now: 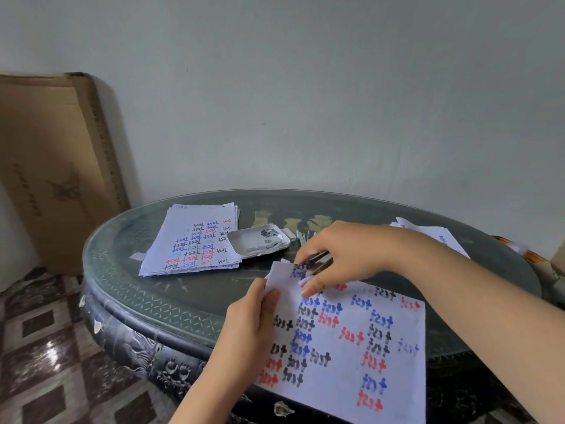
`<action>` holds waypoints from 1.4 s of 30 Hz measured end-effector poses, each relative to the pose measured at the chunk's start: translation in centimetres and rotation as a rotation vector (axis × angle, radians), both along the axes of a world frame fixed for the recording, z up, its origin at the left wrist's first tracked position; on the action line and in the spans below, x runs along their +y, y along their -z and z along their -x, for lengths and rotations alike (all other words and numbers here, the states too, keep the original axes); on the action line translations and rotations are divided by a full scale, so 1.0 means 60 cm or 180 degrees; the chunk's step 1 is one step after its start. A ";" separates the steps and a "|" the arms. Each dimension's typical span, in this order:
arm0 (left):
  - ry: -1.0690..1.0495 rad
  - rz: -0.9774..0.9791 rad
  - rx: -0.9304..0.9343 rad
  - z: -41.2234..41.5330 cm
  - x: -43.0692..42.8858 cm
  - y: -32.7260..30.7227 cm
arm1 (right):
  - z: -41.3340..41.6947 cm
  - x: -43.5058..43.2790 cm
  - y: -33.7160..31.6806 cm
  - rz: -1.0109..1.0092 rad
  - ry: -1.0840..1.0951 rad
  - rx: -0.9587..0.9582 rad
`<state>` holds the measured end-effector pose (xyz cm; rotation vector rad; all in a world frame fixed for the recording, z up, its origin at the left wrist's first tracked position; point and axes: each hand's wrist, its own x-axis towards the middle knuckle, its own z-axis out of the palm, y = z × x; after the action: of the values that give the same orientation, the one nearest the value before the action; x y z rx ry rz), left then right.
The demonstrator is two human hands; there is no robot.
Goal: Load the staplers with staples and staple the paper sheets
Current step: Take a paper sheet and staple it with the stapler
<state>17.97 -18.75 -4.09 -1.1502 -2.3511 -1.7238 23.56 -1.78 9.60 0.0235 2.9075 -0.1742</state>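
My left hand (249, 327) pinches the left edge of a set of white paper sheets (351, 341) covered with "test" in red, blue and black, lying at the near edge of the table. My right hand (342, 255) is closed around a small dark stapler (315, 261) whose jaws sit over the sheets' top left corner. Most of the stapler is hidden by my fingers. A white tray (244, 240) behind it holds several strips of staples (269, 235).
A stack of written sheets (195, 240) lies at the back left of the round dark glass-topped table (153, 289). More papers (434, 234) lie at the back right. A large cardboard box (58, 166) leans on the wall to the left.
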 end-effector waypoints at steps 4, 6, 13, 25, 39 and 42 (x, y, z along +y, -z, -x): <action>0.0020 0.0049 0.0026 -0.001 0.002 0.006 | 0.015 -0.014 -0.009 -0.0066 -0.0171 -0.0151; -0.0003 0.0055 0.0001 -0.002 0.003 0.009 | 0.023 -0.021 -0.011 -0.0184 -0.0267 -0.0202; 0.0070 0.0097 0.0072 -0.006 0.005 0.017 | 0.037 -0.040 0.000 -0.0577 -0.0485 -0.0047; -0.0105 0.0109 0.0258 -0.001 -0.010 0.030 | 0.021 -0.016 0.024 -0.0562 -0.0546 0.0072; -0.0112 -0.0282 0.0116 -0.009 -0.027 0.028 | -0.005 0.033 0.007 -0.0088 -0.0230 -0.0664; -0.0082 -0.0230 0.0205 -0.010 -0.028 0.026 | -0.005 0.024 0.007 -0.0075 -0.0383 -0.0732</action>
<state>18.57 -20.41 -5.63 -1.1413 -2.2376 -1.7212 23.86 -0.36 9.19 -0.1192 2.6718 -0.1088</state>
